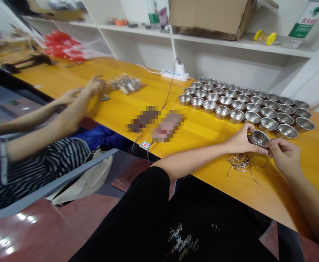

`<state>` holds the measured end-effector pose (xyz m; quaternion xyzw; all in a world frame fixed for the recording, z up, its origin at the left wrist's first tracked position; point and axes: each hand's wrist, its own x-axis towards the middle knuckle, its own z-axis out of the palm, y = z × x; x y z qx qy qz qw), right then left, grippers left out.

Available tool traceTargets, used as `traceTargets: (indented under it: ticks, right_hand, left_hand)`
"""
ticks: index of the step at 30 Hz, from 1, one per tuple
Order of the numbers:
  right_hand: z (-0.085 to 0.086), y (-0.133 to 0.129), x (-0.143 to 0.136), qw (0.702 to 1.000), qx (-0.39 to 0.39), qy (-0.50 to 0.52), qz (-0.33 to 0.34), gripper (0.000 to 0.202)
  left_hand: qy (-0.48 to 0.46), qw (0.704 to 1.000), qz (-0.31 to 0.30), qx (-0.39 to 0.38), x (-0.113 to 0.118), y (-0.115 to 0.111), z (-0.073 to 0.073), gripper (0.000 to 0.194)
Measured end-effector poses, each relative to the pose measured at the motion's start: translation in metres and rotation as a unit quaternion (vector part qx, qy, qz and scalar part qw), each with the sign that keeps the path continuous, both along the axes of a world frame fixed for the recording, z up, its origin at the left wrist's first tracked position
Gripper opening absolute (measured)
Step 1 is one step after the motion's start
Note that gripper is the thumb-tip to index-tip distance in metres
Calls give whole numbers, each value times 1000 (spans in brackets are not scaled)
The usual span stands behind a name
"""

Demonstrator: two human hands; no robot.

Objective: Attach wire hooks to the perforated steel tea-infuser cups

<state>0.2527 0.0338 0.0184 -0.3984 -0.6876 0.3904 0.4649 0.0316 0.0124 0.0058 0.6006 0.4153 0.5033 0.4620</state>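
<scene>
My left hand point(244, 140) is closed round the left side of a small perforated metal cup point(260, 138), held tilted just above the yellow table. At the cup's right rim, my right hand point(283, 154) pinches something thin, too small to make out clearly. Below the cup lies a loose pile of curved metal wires point(240, 162). Behind my hands, several rows of similar metal cups point(237, 115) stand with their openings up.
Two blurred-out items with cables lie on the yellow table point(115, 125). A power strip point(174, 75) sits by the shelf point(216, 42). At left, another person's hands point(94, 87) are near a pile of small metallic pieces point(125, 83).
</scene>
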Motion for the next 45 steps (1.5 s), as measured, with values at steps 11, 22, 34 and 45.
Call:
traceTargets:
  ticks: [11,22,34,45]
  right_hand:
    - [-1,2,2,1000,4,-6,9,70]
    - [-4,3,6,1000,11,-9,17,63]
    - [-5,4,4,1000,13,3,23,64]
    - [-3,4,-1,999,37,4,27,65]
  left_hand:
    - [-3,1000,0,13,0,1,-4,89]
    - [-19,1000,5,15,1,2,-5,92]
    - [-20,999,-11,42,-1,3,-5,90]
    - [-28,999,-3,24,1,0,-3,91]
